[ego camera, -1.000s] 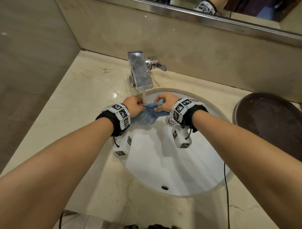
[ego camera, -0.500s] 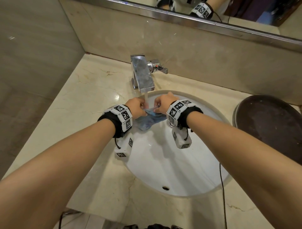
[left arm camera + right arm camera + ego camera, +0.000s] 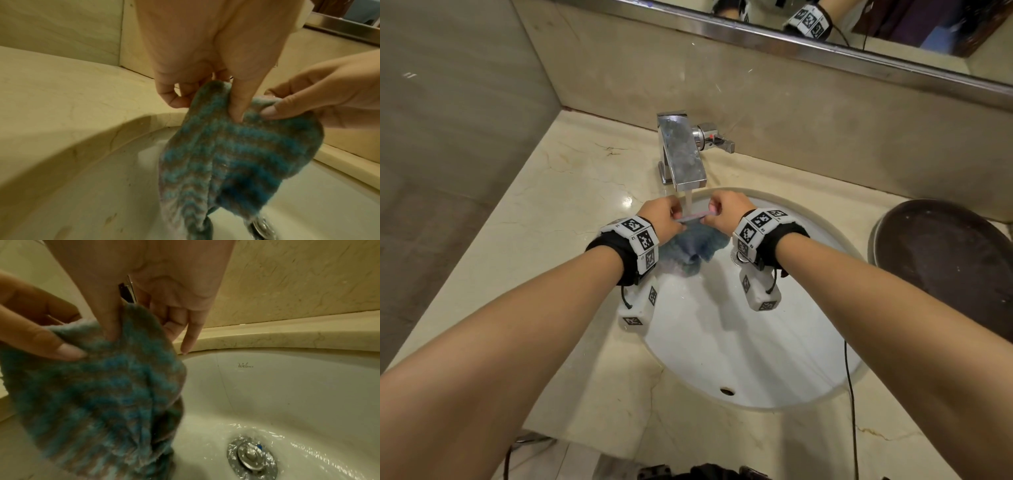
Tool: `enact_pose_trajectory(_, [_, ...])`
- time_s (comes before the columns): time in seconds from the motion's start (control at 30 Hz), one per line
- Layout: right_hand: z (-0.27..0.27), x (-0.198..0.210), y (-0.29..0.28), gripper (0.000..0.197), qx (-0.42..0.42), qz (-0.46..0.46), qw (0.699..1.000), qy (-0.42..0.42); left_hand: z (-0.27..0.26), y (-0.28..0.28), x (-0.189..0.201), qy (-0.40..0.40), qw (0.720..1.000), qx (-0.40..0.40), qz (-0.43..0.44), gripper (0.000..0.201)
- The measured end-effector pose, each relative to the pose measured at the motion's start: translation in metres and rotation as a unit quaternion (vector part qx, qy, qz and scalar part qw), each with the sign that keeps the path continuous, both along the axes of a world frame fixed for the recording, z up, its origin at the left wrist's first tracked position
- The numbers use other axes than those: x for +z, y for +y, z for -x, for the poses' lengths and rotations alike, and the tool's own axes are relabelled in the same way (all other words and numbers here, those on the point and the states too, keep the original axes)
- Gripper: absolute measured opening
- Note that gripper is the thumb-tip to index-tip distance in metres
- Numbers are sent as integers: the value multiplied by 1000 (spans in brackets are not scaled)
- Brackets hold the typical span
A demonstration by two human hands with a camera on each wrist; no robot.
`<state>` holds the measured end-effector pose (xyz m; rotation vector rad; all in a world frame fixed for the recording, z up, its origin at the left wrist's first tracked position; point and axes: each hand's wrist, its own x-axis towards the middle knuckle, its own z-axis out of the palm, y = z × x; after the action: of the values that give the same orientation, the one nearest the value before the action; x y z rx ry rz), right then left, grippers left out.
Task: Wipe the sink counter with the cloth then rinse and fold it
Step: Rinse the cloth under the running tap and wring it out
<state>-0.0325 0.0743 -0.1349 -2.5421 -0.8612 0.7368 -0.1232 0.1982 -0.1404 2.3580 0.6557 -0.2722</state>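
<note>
A blue-and-grey striped cloth (image 3: 693, 245) hangs over the white sink basin (image 3: 756, 359), its top edge stretched under the running stream from the chrome faucet (image 3: 681, 154). My left hand (image 3: 662, 217) pinches the cloth's left end and my right hand (image 3: 726, 214) pinches its right end. In the left wrist view the cloth (image 3: 236, 154) droops from my left thumb and fingers (image 3: 239, 104), the right hand (image 3: 320, 97) gripping beside them. The right wrist view shows the wet cloth (image 3: 98, 394) held the same way, above the drain (image 3: 252, 455).
The beige marble counter (image 3: 571, 212) surrounds the basin. A dark round tray (image 3: 945, 267) sits at the right. The faucet handle (image 3: 717, 138) sticks out to the right. A mirror edge (image 3: 791, 44) runs above the backsplash. Water sheets across the basin floor (image 3: 298, 447).
Both hands have lifted the cloth closer to the spout and pulled its top edge taut under the stream; earlier it hung bunched between them.
</note>
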Motion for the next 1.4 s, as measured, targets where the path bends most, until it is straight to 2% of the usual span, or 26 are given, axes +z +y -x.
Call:
enact_pose_trajectory(0.1, [4, 1, 1, 11, 0, -17, 1000, 26, 1, -4, 4, -3, 1000, 10, 3, 23])
enact_pose_trajectory(0.23, [2, 3, 3, 32, -15, -35, 999, 37, 2, -6, 6, 40, 999, -16, -13, 38])
enact_pose_trajectory(0.33, [1, 4, 4, 31, -50, -52, 996, 57, 1, -3, 8, 64, 998, 3, -8, 48])
enact_pose_trajectory(0.4, [2, 7, 5, 45, -73, -40, 995, 61, 0, 1, 10, 75, 997, 25, 24, 44])
enact_pose_trajectory(0.47, [3, 9, 6, 54, -105, -5, 992, 65, 1, 5, 12, 81, 995, 29, 53, 31])
enact_pose_trajectory(0.6, [0, 16, 2, 47, -140, 34, 983, 112, 8, 12, 8, 31, 998, 26, 49, 17])
enact_pose_trajectory(0.67, [1, 22, 2, 46, -136, 62, 982, 118, 10, 11, 4, 4, 995, 57, 82, 14])
enact_pose_trajectory(0.77, [5, 27, 5, 42, -142, 86, 979, 116, 9, 10, -3, -11, 986, 101, 133, 28])
enact_pose_trajectory(0.83, [11, 24, 9, 38, -151, 62, 974, 160, 8, 7, -8, -27, 973, 143, 178, 31])
enact_pose_trajectory(0.97, [18, 14, 14, 44, -230, -47, 923, 306, 10, 0, -13, -53, 939, 200, 273, 25])
enact_pose_trajectory(1.03, [21, 13, 17, 43, -274, -92, 882, 373, 11, -2, -13, -64, 933, 202, 293, 28])
enact_pose_trajectory(1.13, [21, 9, 20, 39, -352, -168, 793, 467, 13, -7, -10, -84, 913, 215, 337, 18])
enact_pose_trajectory(1.2, [22, 9, 23, 34, -363, -185, 759, 508, 14, -12, -8, -84, 909, 205, 352, 15])
enact_pose_trajectory(1.33, [25, 4, 27, 33, -374, -202, 730, 535, 15, -16, -6, -73, 909, 197, 359, 18])
enact_pose_trajectory(1.4, [29, 5, 29, 33, -347, -197, 737, 546, 15, -12, -7, -69, 917, 186, 347, 22])
